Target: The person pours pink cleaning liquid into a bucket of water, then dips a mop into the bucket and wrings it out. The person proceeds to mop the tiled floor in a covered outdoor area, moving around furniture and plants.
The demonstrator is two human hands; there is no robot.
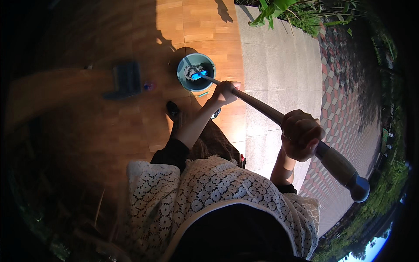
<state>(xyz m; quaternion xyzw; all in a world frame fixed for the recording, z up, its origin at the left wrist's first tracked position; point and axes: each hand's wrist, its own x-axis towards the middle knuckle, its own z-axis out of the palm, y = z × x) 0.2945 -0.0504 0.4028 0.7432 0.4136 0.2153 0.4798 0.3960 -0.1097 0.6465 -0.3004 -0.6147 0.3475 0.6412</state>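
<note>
Left hand [225, 92] and right hand [302, 134] wrap their fingers around a long, grey pole [261, 105]; its whitish mop head [189, 72] lies inside a round, teal bucket [210, 64].

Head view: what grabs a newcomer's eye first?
The pole, slanting from the teal bucket at upper centre toward lower right. Left hand grips it nearer the bucket, right hand nearer the knobbed end. Then the pale mop head inside the bucket.
</note>
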